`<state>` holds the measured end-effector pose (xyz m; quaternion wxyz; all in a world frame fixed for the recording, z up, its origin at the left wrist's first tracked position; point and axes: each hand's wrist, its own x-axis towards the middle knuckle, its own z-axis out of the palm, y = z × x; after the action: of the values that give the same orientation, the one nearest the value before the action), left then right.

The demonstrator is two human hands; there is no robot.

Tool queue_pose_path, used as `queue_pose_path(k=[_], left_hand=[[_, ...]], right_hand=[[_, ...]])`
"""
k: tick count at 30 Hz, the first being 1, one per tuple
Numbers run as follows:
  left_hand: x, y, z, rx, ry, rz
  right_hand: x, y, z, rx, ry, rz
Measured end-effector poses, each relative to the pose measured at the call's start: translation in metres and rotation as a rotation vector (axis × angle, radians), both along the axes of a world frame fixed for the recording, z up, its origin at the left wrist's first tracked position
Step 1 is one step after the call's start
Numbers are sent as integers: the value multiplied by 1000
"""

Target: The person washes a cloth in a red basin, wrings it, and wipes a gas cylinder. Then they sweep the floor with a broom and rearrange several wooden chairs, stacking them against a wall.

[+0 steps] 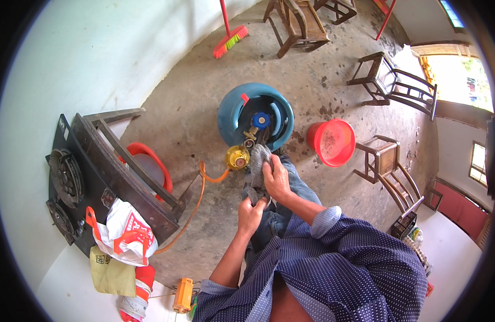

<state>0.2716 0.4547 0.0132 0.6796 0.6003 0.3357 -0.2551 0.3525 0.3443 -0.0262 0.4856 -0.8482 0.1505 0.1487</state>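
A grey cloth is held between both hands above the knees. My left hand grips its lower end, and my right hand closes around its upper part. Just beyond the cloth stands a blue gas cylinder with a blue valve knob. A brass-coloured gas regulator is attached at the valve, left of the cloth. From it an orange hose runs down towards the stove side. A red bucket stands on the floor to the right of the cylinder.
At left, a black gas stove sits on a wooden stand, with a white plastic bag at its near end. A red basin lies beneath. Wooden chairs stand at right and far back. A broom leans near the wall.
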Motion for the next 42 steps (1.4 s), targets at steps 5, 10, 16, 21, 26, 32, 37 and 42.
queue_pose_path(k=[5, 10, 16, 21, 26, 32, 37, 42], left_hand=[[-1, 1, -13, 21, -34, 28], [5, 1, -8, 48, 12, 20], [-6, -1, -17, 85, -3, -15], [-12, 2, -15, 105, -14, -51], [-23, 4, -21, 132, -35, 30], [-33, 15, -34, 140, 82, -24], [-28, 12, -29, 133, 71, 1], [-24, 8, -27, 101, 86, 92]], right_hand=[[48, 32, 6, -204, -235, 252], [46, 50, -40, -329, -135, 202], [17, 42, -56, -141, -74, 4], [5, 17, -35, -21, 128, -15], [-2, 34, 9, -155, -262, 368], [6, 61, -30, -474, -374, 560], [17, 64, -34, -369, -249, 538], [13, 60, -25, -166, -178, 415]])
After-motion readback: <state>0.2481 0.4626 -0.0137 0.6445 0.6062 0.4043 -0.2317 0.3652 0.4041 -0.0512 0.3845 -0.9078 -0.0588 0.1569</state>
